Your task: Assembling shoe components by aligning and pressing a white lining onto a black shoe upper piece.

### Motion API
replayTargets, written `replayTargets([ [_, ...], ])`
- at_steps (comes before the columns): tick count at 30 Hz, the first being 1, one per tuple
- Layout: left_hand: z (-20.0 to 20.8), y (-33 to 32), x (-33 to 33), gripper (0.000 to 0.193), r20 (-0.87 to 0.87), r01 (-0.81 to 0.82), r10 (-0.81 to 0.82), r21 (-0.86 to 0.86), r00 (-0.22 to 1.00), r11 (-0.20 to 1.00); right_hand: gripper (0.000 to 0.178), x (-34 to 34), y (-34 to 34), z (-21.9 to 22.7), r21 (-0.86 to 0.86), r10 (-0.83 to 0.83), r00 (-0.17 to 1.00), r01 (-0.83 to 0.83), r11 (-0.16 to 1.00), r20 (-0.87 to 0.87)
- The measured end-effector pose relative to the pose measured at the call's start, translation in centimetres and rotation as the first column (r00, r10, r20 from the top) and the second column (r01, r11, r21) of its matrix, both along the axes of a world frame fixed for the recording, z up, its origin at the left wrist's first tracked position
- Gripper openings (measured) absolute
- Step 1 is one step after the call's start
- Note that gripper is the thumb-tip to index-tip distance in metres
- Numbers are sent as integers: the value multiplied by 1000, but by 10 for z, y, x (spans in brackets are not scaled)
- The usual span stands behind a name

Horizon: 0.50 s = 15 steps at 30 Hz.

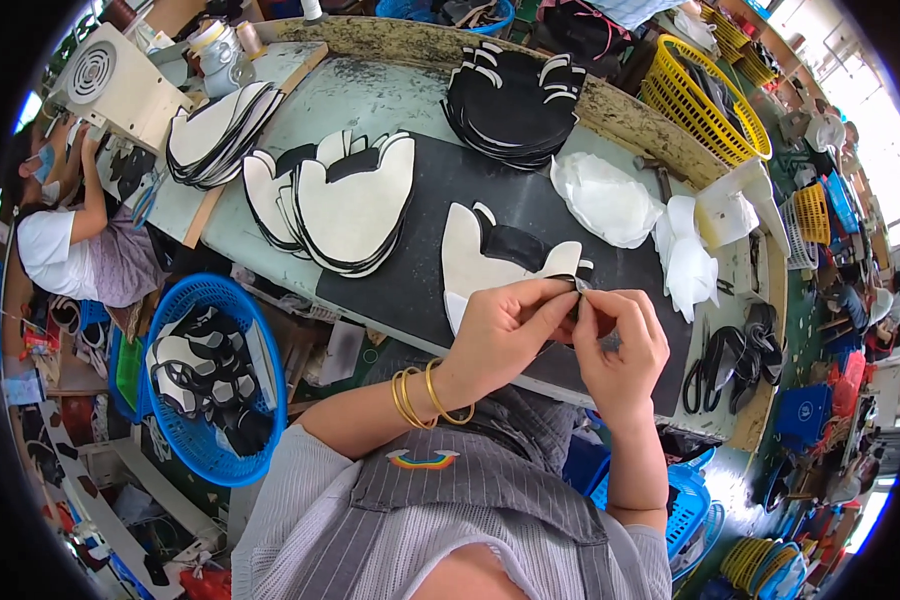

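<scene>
Over the near edge of the black mat, the fingertips of my left hand [510,328] and my right hand [620,345] meet in a pinch. Between them shows a small dark and pale bit [580,288], mostly hidden by the fingers; whether it belongs to the piece behind is unclear. Right behind my hands lies a white cut shoe piece [470,262] with a black layer showing in its notch. A stack of similar white pieces [355,205] sits farther left, and a black stack with white-edged tabs [515,105] lies at the back.
Crumpled white sheets [607,200] lie right of the black mat [430,190]. Black straps [735,365] rest at the bench's right end. A raised worn wooden rim [610,90] runs along the back. A blue basket [215,470] stands at lower left; a co-worker [80,220] sits beyond.
</scene>
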<state>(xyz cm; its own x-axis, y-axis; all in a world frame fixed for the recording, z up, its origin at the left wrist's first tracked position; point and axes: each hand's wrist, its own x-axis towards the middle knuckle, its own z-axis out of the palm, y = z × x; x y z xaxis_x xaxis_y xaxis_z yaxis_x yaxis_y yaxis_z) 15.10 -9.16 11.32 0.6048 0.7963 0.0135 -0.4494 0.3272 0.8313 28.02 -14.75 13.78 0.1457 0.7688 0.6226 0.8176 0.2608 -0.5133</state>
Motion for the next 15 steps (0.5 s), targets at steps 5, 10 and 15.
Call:
replayTargets([
  [5, -6, 3, -2, 17, -189, 15, 7, 117, 982, 993, 13, 3, -4, 1, -28, -124, 982, 121, 992, -146],
  [10, 9, 5, 1, 15, 28, 136, -133, -201, 991, 970, 11, -4, -8, 5, -189, 54, 905, -146, 971, -422],
  [15, 0, 7, -1, 24, -114, 117, -110, 64, 987, 991, 6, 23, -15, 2, -226, -88, 639, -138, 964, -764],
])
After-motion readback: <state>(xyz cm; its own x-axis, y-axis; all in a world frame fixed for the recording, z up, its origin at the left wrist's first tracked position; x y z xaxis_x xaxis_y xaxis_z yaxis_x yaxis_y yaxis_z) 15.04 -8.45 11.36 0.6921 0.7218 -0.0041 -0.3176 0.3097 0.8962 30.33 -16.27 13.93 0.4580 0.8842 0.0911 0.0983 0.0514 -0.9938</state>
